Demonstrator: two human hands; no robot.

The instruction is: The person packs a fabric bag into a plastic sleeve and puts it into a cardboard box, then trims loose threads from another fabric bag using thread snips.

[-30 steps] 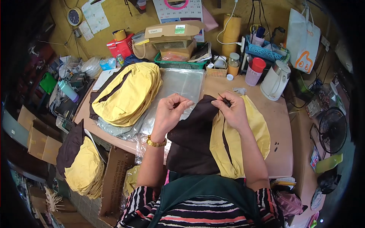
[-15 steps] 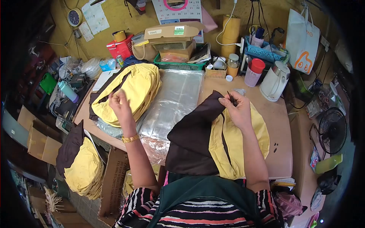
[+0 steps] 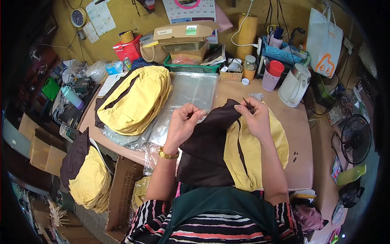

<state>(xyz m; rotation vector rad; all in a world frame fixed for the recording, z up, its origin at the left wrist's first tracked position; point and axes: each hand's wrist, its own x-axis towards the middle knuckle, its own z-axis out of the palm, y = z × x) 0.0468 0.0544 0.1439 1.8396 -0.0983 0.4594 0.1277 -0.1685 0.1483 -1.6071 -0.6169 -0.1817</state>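
A brown-and-yellow cloth piece lies across the table's front edge and my lap, with a dark slit in its yellow half. My right hand pinches the top corner of its brown part. In that same palm sits a small dark pointed tool, which looks like thread snips. My left hand, with a gold watch at the wrist, hovers over the left edge of the brown part. Its thumb and forefinger are pressed together; whatever they hold is too small to make out.
A stack of yellow-and-brown pieces rests on the table's left, beside clear plastic sheets. Another such stack hangs at lower left near a cardboard box. A kettle, red-lidded cup and green basket line the back.
My left hand has come down and right, from beside the yellow stack to the brown cloth near my right hand. My right hand keeps its grip and has barely moved.
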